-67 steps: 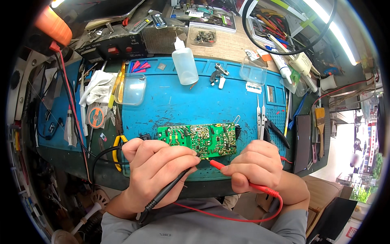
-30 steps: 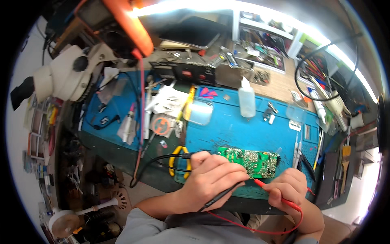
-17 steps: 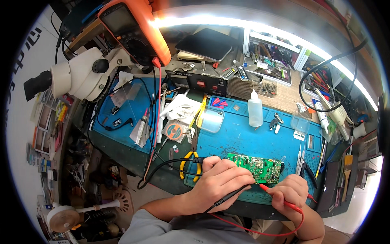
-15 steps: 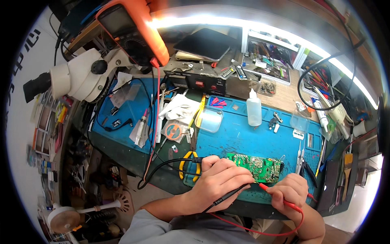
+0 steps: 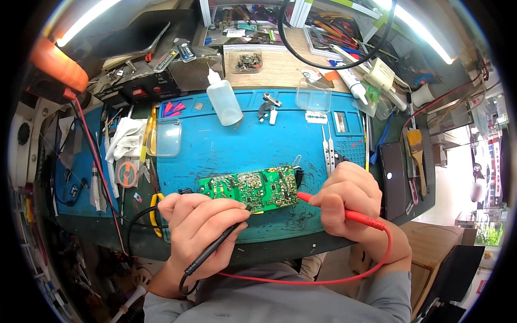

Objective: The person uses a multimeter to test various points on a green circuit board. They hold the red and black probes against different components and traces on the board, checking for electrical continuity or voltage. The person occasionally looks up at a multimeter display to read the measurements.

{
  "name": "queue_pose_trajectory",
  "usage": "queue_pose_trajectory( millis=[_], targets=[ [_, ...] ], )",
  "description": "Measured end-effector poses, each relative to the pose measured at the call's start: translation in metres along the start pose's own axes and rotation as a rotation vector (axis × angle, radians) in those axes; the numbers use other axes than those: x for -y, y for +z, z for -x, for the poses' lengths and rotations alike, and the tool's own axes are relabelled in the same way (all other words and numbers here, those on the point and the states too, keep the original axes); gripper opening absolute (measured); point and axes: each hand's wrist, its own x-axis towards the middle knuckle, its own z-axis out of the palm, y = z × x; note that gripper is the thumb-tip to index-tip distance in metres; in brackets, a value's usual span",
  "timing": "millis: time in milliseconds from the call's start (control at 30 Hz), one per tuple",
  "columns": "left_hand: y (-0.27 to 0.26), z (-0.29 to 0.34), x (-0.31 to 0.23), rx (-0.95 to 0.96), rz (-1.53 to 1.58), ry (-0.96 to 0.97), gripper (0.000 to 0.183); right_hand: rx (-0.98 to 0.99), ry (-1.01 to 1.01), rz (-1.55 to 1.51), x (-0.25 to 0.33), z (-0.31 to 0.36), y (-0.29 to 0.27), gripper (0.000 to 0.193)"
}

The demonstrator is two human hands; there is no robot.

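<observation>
A green circuit board (image 5: pixel 250 188) crowded with solder joints and small parts lies on the blue work mat (image 5: pixel 215 142) in front of me. My left hand (image 5: pixel 202 229) is closed round a black test probe (image 5: pixel 215 245), its tip end at the board's near edge. In my closed right hand (image 5: pixel 347 202) is a red test probe (image 5: pixel 362 216), which points at the board's right end; whether either tip touches metal is too small to tell. The red lead loops below my right hand and across my front. Behind my left hand are a black cable and yellow-handled pliers (image 5: pixel 154 215).
An orange multimeter (image 5: pixel 56 64) hangs at the upper left. Beyond the board stand a clear squeeze bottle (image 5: pixel 225 102) and a small clear box (image 5: pixel 168 137). Tweezers (image 5: pixel 327 151) lie to the right, with a brush (image 5: pixel 416 151) farther over. White tissue (image 5: pixel 128 140) sits at left.
The view has swung to the right. The red probe has moved from the board's near edge, beside the black tip, to its right end. Both hands keep their probes.
</observation>
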Motion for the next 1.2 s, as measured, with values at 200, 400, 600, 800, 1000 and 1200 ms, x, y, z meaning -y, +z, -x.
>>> queue_pose_trajectory(
  millis=[200,400,600,800,1000,1200],
  targets=[
    [-0.001,0.002,0.003,0.0,0.014,-0.009,0.017,-0.026,-0.03,-0.024,-0.001,0.003,0.009,0.017],
    [-0.002,0.002,0.003,0.003,0.016,-0.013,0.018,-0.036,-0.03,-0.003,-0.003,0.003,0.011,0.018],
    [0.0,0.001,0.002,0.0,0.015,-0.011,0.019,-0.024,-0.025,0.015,-0.005,0.004,0.01,0.017],
    [0.0,0.002,0.004,-0.011,0.024,-0.012,0.023,0.033,-0.001,0.021,-0.006,0.001,0.009,0.015],
    [-0.003,0.004,0.004,-0.024,0.059,-0.009,0.025,0.067,0.063,0.027,0.003,0.003,0.006,0.021],
    [0.0,0.008,0.005,-0.05,0.081,-0.005,0.024,0.038,0.095,0.034,0.003,0.008,0.009,0.021]
  ],
)
